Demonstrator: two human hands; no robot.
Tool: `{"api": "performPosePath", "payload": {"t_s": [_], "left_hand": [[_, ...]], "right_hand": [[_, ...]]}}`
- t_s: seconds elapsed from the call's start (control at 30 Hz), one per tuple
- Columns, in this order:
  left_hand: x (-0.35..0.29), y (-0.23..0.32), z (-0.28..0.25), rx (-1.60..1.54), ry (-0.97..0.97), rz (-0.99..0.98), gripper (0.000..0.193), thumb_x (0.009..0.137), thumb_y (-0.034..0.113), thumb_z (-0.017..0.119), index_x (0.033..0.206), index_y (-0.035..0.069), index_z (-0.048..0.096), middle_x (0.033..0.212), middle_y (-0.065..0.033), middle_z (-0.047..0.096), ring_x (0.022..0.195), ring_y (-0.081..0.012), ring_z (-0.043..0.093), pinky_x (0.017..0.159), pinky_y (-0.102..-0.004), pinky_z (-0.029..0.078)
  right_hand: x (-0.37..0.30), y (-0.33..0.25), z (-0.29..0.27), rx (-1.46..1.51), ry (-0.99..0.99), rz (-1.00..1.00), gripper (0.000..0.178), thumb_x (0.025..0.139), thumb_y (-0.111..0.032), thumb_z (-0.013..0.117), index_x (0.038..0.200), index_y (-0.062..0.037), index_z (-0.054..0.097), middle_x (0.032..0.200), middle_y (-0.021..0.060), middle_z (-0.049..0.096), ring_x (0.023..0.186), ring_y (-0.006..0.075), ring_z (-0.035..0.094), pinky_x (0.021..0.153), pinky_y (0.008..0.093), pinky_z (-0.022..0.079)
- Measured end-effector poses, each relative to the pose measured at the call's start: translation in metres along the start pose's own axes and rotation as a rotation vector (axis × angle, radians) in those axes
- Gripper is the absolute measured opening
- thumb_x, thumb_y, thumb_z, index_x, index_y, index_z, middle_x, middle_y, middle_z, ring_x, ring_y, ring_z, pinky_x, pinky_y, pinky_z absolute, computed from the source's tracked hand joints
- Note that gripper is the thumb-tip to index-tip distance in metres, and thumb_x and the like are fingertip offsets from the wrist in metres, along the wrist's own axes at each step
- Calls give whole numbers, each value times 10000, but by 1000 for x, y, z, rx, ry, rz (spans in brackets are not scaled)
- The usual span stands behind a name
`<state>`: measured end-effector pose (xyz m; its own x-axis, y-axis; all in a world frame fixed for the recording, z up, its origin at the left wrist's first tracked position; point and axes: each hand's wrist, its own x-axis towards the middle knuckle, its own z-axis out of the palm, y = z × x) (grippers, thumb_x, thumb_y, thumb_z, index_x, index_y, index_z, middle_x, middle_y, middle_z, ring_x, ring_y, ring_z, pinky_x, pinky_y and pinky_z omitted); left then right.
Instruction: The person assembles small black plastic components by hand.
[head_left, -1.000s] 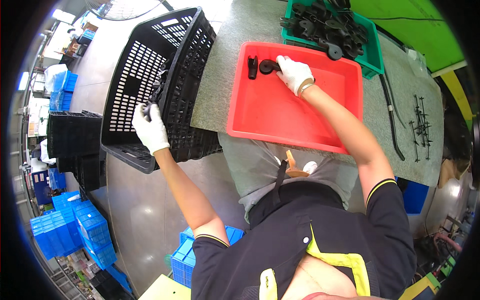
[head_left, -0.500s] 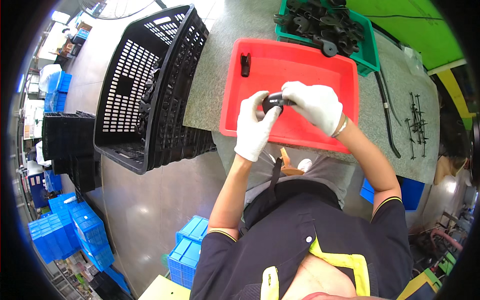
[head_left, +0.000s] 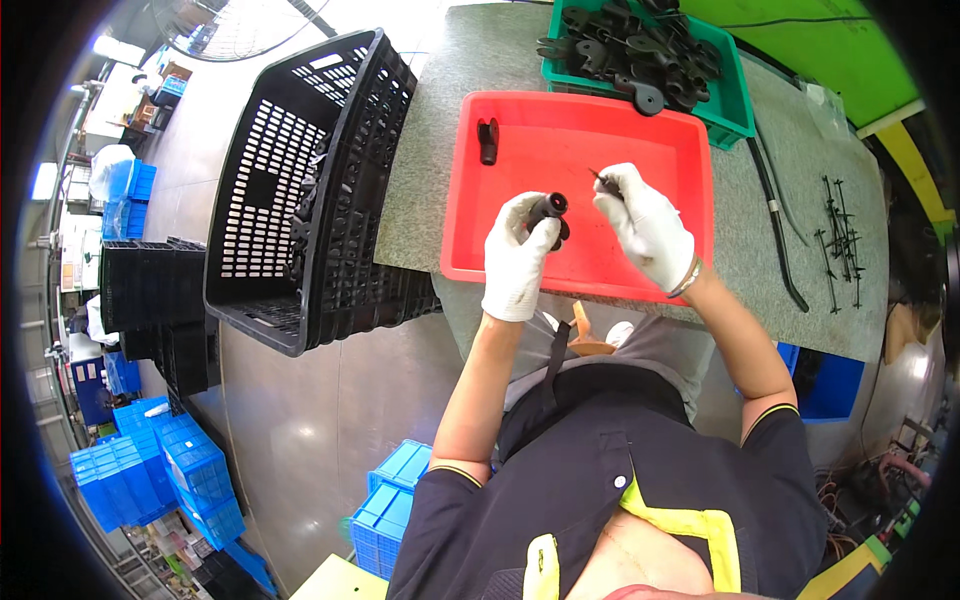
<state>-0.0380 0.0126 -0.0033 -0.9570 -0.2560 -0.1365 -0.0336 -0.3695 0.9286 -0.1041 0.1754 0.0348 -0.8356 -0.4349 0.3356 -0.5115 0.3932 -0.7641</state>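
L hand (head_left: 517, 258) clenched round black cylindrical part (head_left: 548, 209), held over red tray (head_left: 580, 270). R hand (head_left: 647, 225) pinches thin dark pin (head_left: 601, 178), just right of the part's open end. Risk: gloves dull feel, so pin could slip from pinch & drop into tray below my grip.

Tray (head_left: 690, 150) on table (head_left: 450, 150) — bin of parts (head_left: 735, 105) behind it, slotted crate (head_left: 300, 190) left, rods (head_left: 838, 235) right.
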Motion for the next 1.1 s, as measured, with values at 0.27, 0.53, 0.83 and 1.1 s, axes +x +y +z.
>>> {"api": "performPosePath", "payload": {"t_s": [0.27, 0.53, 0.83, 1.1], "left_hand": [[-1, -5, 0, -42, 5, 65, 327, 865, -14, 607, 1183, -14, 533, 1026, -77, 590, 878, -124, 574, 771, -268, 491], [-6, -5, 4, -107, 11, 136, 342, 863, -36, 612, 1191, -8, 520, 1032, -71, 583, 911, -127, 571, 803, -268, 487], [-10, -4, 7, -98, 24, 204, 319, 890, -54, 600, 1200, 2, 549, 1083, -55, 595, 993, -123, 566, 887, -269, 474], [-9, -8, 6, -99, 43, 209, 319, 888, -57, 604, 1197, 4, 557, 1092, -53, 596, 1012, -124, 565, 924, -274, 461]], "right_hand": [[3, -17, 3, -24, -180, 163, 151, 950, -211, 515, 1052, -101, 534, 728, 151, 600, 683, 347, 611, 583, 430, 459], [0, -17, 15, -128, -190, 133, 193, 966, -313, 474, 1014, -134, 530, 715, 136, 619, 657, 352, 620, 564, 449, 481], [2, -22, 16, -404, -200, 8, 411, 911, -465, 535, 893, -55, 515, 598, 123, 578, 586, 305, 621, 526, 413, 473], [1, -16, 20, -408, -155, -64, 443, 875, -482, 582, 863, -46, 507, 567, 113, 563, 549, 301, 613, 488, 399, 466]]}}
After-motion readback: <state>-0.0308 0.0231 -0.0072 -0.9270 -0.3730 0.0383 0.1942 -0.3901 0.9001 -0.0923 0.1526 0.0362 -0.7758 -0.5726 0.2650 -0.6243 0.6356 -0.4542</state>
